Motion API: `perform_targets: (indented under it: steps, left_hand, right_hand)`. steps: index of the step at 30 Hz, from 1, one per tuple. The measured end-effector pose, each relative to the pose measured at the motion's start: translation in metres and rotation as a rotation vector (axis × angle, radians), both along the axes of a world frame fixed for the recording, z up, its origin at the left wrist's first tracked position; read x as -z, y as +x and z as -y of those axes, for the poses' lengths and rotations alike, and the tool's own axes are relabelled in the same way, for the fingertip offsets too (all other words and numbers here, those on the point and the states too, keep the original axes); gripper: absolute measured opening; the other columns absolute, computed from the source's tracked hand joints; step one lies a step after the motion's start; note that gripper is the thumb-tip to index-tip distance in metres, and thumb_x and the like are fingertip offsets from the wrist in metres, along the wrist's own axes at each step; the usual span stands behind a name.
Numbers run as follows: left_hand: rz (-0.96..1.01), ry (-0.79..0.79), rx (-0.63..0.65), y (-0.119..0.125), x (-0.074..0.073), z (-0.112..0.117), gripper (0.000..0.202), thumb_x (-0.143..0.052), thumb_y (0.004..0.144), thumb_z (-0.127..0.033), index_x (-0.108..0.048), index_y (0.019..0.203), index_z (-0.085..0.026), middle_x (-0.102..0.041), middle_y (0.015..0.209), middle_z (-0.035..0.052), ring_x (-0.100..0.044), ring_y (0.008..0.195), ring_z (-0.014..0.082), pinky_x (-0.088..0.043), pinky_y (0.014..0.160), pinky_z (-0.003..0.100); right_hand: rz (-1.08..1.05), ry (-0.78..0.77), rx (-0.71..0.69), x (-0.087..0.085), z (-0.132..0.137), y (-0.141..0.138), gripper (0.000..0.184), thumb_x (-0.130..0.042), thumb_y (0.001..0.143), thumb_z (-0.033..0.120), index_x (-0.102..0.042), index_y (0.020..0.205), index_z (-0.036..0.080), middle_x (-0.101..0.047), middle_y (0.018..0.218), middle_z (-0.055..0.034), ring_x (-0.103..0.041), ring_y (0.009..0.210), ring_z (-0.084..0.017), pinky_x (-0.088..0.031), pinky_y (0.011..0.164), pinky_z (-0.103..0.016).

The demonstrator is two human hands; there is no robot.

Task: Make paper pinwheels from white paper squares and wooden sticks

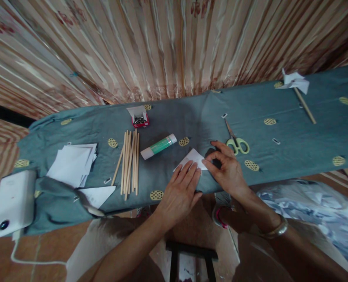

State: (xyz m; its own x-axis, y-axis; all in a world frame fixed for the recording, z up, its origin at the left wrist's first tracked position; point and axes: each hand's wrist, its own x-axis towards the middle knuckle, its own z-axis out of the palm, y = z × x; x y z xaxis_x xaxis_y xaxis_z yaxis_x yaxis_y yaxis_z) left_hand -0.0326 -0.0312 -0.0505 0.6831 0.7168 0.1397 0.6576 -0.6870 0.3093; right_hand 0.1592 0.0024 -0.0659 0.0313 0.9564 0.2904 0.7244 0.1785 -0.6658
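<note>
A small white sheet of paper, folded into a triangle point(193, 155), lies near the front edge of the cloth-covered table. My left hand point(178, 192) rests flat on its lower left part, fingers stretched out. At the paper's right corner, the thumb and index finger of my right hand point(228, 170) pinch the edge. Just beyond that hand lie scissors point(235, 141) with light green handles, blades slightly parted. A glue stick point(159, 146) with a green label lies to the left of the paper. My fingers cover part of the folded sheet.
Wooden sticks point(129, 164) lie left of the glue stick, below an open red box point(140, 119) of small metal pieces. Farther left are stacked white papers point(71, 164) and a white corded device point(13, 203). A paper pinwheel point(297, 82) on a stick lies far right. Curtains hang behind.
</note>
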Motion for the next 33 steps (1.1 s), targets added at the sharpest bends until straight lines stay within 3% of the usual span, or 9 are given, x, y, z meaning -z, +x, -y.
perform_targets:
  steps: [15,33]
  left_hand:
    - [0.013,-0.009,-0.006,0.0005,-0.0004,-0.0006,0.056,-0.050,0.093,-0.036,-0.040,0.139,-0.005,-0.045,0.147,0.0190,-0.034,0.141,0.0300,-0.031,0.116,0.050]
    - [0.001,-0.020,-0.001,-0.0004,0.0004,-0.0002,0.056,-0.047,0.094,-0.038,-0.038,0.140,-0.008,-0.042,0.149,0.0177,-0.028,0.144,0.0292,-0.029,0.116,0.052]
  right_hand:
    - [-0.001,-0.010,0.011,-0.0007,0.0005,-0.0013,0.016,-0.063,0.082,0.033,-0.064,0.072,0.020,-0.059,0.129,-0.0132,-0.049,0.127,-0.031,-0.037,0.106,-0.053]
    - [0.007,-0.004,0.022,0.0008,0.0005,-0.0028,0.018,-0.062,0.084,0.035,-0.064,0.072,0.022,-0.059,0.128,-0.0107,-0.049,0.126,-0.032,-0.038,0.106,-0.054]
